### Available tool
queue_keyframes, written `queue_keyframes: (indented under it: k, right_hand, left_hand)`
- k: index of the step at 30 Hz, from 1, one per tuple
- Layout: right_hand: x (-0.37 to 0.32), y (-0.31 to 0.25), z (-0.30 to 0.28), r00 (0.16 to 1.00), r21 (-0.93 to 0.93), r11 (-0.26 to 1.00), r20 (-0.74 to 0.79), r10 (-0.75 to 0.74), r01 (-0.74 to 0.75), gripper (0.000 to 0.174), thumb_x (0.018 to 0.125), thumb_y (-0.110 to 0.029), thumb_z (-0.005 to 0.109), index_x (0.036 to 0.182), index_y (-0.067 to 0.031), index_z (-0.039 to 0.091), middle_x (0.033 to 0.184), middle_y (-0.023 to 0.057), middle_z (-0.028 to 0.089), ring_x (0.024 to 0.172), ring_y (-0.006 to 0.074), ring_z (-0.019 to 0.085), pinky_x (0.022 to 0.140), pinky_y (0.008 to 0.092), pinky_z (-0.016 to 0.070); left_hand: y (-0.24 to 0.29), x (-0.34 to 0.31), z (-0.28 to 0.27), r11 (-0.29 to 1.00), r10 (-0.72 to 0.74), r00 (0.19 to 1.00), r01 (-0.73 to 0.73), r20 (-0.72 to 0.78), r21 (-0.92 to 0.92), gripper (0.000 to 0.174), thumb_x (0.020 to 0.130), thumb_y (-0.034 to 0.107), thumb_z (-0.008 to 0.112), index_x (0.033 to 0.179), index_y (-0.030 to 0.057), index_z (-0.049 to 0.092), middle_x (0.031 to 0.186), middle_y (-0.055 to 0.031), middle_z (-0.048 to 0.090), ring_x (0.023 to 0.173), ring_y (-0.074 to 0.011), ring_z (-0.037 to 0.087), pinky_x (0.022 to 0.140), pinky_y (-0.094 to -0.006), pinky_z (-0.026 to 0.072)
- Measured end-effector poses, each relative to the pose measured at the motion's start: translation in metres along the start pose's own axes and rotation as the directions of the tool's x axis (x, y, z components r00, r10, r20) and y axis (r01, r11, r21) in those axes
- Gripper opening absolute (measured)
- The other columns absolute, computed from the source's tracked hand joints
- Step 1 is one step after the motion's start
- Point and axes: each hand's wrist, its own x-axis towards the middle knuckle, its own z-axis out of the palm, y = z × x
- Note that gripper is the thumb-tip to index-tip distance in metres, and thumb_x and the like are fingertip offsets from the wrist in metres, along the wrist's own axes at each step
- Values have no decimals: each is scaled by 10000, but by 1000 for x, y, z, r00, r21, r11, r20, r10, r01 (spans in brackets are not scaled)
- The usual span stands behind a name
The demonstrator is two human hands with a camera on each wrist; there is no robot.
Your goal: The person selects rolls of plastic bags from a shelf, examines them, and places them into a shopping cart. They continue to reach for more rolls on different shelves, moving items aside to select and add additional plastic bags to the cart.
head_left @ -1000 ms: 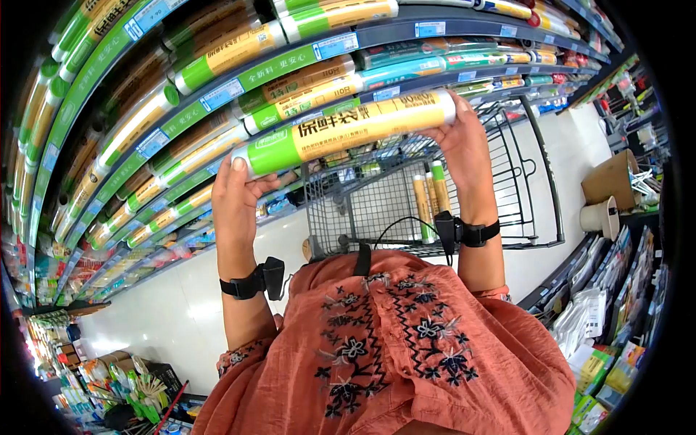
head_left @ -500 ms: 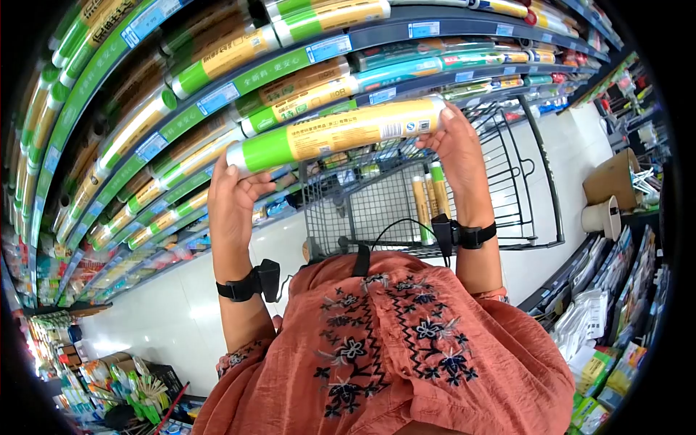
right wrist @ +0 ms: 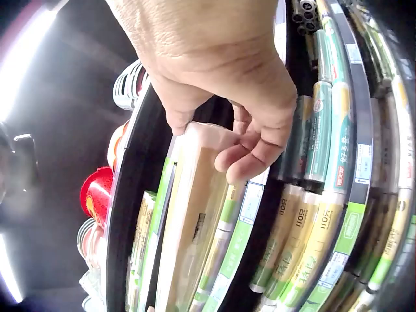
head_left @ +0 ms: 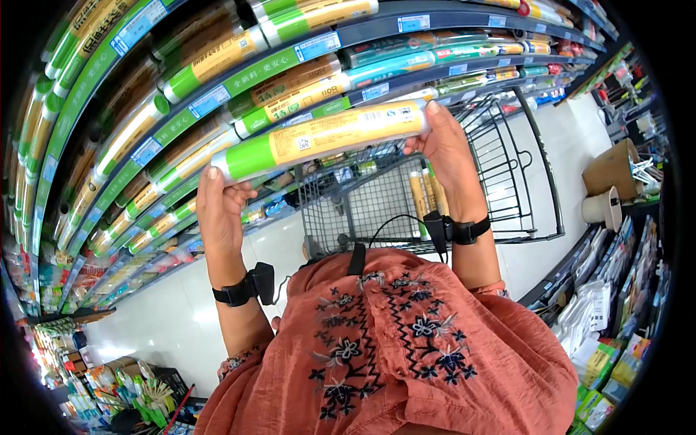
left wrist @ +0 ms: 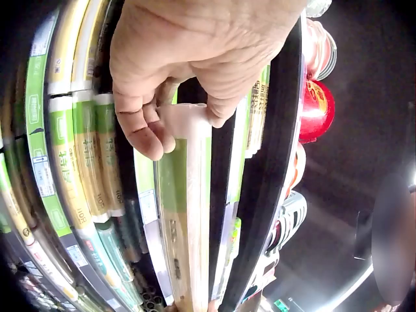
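Both hands hold the long green-and-yellow plastic-wrapped roll point(head_left: 319, 138) level before the shop shelves point(head_left: 370, 32), above the grey wire trolley point(head_left: 377, 210). The left hand point(head_left: 217, 206) and right hand point(head_left: 446, 145) curl round its ends. Such end-only grips could slip and drop it. Wrist views show fingertips point(left wrist: 146, 136) on the caps; only the head view shows the trolley

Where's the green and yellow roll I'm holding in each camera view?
Head: the roll is in the upper centre, slanting between left hand and right hand.
Left wrist: centre, running down from the left hand's fingers.
Right wrist: lower centre-left, under the right hand's fingers.
Shared landmark: the green shelf strip with price tags, behind the roll.
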Motion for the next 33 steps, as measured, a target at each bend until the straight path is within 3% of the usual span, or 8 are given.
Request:
queue_keyframes:
  k: [7,10,15,21,27,30,33]
  right_hand:
    - [-4,-7,9,999,8,1000,47,-18,18,455,996,-373,566,1222,22,562,949,86,649,708,132,604,674,317,546]
    - [-6,-8,12,999,-16,1000,47,-9,9,456,1000,-382,557,1214,21,568,875,65,631,658,117,571,640,308,536]
    - [-4,-1,5,997,-47,997,27,67,-66,453,1008,-420,543,1136,10,608,746,29,578,587,99,512,588,291,523]
    - [-7,-2,13,996,-61,995,24,86,-85,433,1020,-416,520,1101,0,611,837,77,646,663,147,619,623,314,562]
    - [-10,-4,17,995,-24,999,92,31,-29,467,1015,-346,524,1267,48,537,1020,139,655,774,184,661,664,324,576]
    - [-12,-3,19,986,73,997,164,-2,-10,465,1012,-304,519,1318,46,508,1037,146,650,801,186,662,686,326,576]
    - [-11,-3,16,980,19,1000,201,2,-6,504,1020,-331,503,1380,20,474,1032,107,656,797,163,670,731,340,582]
  left_hand:
    - [8,-5,4,999,24,998,-22,-66,41,511,1052,373,499,1418,18,457,1016,-104,657,821,-156,628,714,-317,559]
    - [8,-6,-3,998,0,999,-3,-38,-55,425,1051,368,508,1315,35,528,1029,-90,654,803,-154,625,717,-320,553]
    - [12,-10,-10,999,53,996,-54,76,7,464,1040,349,505,1342,-2,485,1041,-99,642,804,-160,619,715,-326,546]
    - [11,-14,-14,998,56,998,-56,-10,3,460,1032,312,534,1350,-13,464,1036,-106,648,826,-168,639,710,-324,553]
    - [14,-17,-6,996,89,994,-89,-69,11,393,1043,316,526,1275,-1,512,999,-105,658,822,-162,644,702,-319,556]
    - [13,-18,-10,998,63,995,-61,-81,19,372,1050,332,508,1227,5,537,974,-99,654,805,-155,636,697,-321,554]
    - [11,-18,-17,999,19,996,-16,-88,29,376,1051,347,497,1203,7,546,942,-87,644,781,-152,623,692,-323,548]
